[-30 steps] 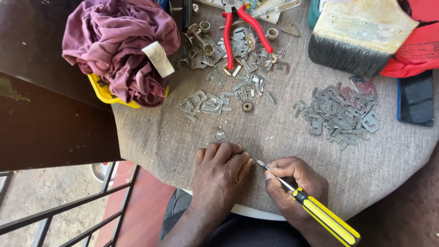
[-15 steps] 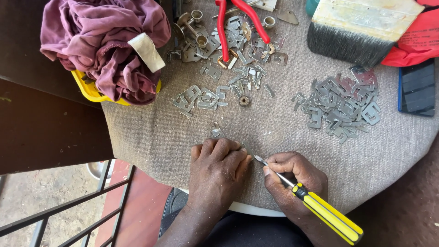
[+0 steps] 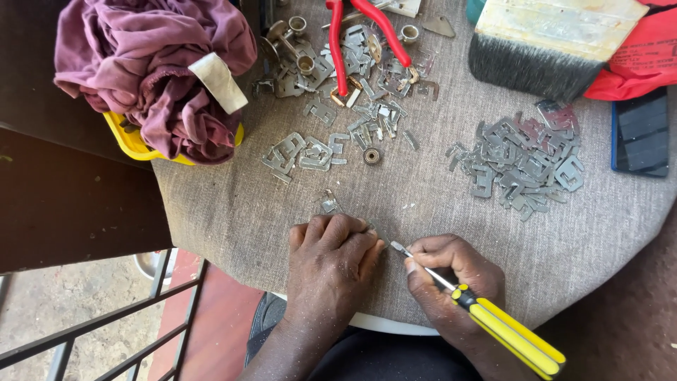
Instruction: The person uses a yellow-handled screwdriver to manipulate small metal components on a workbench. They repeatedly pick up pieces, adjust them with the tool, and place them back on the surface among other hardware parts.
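The screwdriver (image 3: 493, 317) lies slantwise in the right hand (image 3: 451, 279), its yellow and black handle running out past the wrist toward the lower right and its thin metal shaft pointing up and left. The fingers are curled tight round the shaft just behind the tip, which sits at the fingertips of the left hand (image 3: 335, 257). That left hand lies palm down on the table (image 3: 240, 212), fingers pressed together and bent over something small; what lies under them is hidden. Both hands are near the table's front edge, almost touching each other.

Just above the left hand a small metal clip (image 3: 328, 204) lies alone on the grey woven cover. Farther up the table is a loose scatter of flat metal clips (image 3: 310, 152), with a small round part (image 3: 371, 156) beside them. Beyond those lie red-handled pliers (image 3: 360, 28) on top of more clips and some short metal sleeves. To the right is a separate heap of clips (image 3: 525, 166), well apart from the hands. A wide brush (image 3: 557, 42) with dark bristles lies at the top right, next to red cloth (image 3: 635, 56), and a dark phone (image 3: 640, 134) lies near the right edge. At the upper left a purple rag (image 3: 148, 63) is bundled over a yellow tub (image 3: 134, 141).
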